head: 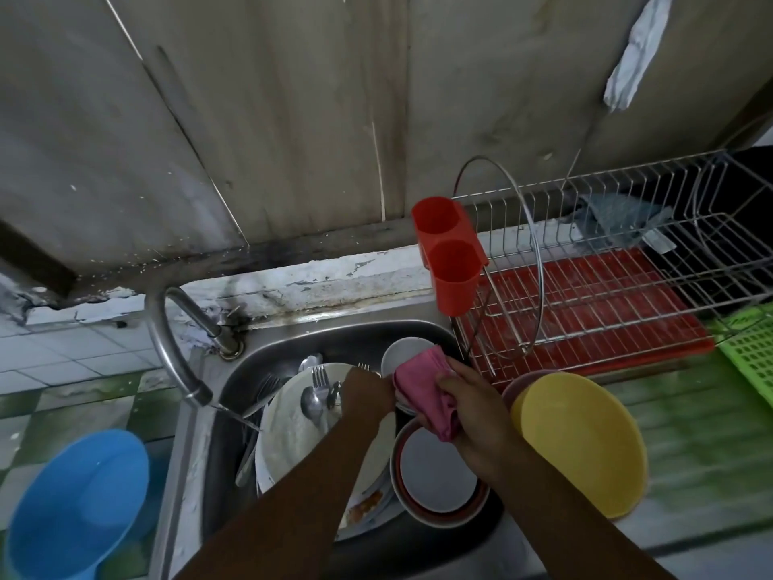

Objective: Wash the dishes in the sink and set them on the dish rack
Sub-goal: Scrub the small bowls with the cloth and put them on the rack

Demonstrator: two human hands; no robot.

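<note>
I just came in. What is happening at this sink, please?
A person is washing dishes. The right hand grips a pink cloth over the sink. The left hand reaches in beside it, but its fingers are hidden, so what it holds is unclear. A large white plate with forks and spoons on it and a red-rimmed bowl lie in the sink. The wire dish rack on the right holds no dishes yet.
</note>
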